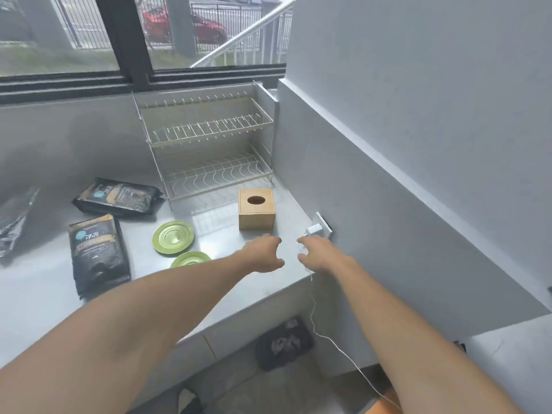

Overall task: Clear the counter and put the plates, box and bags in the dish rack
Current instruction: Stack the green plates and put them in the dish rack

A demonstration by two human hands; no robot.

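A wooden box (257,208) with an oval hole in its top stands on the grey counter (35,297), in front of the empty wire dish rack (209,144). Two green plates lie left of it, one (173,236) in full view, the other (191,259) partly hidden by my left forearm. Two black bags lie further left, one near the rack (118,197) and one nearer me (97,253). My left hand (264,253) and my right hand (315,252) hover just in front of the box, fingers curled apart, holding nothing.
A white charger (313,230) sits in a wall socket right of the box, its cable (312,297) hanging over the counter edge by my right hand. A crumpled dark bag (13,222) lies at the far left. The wall (388,174) borders the counter on the right.
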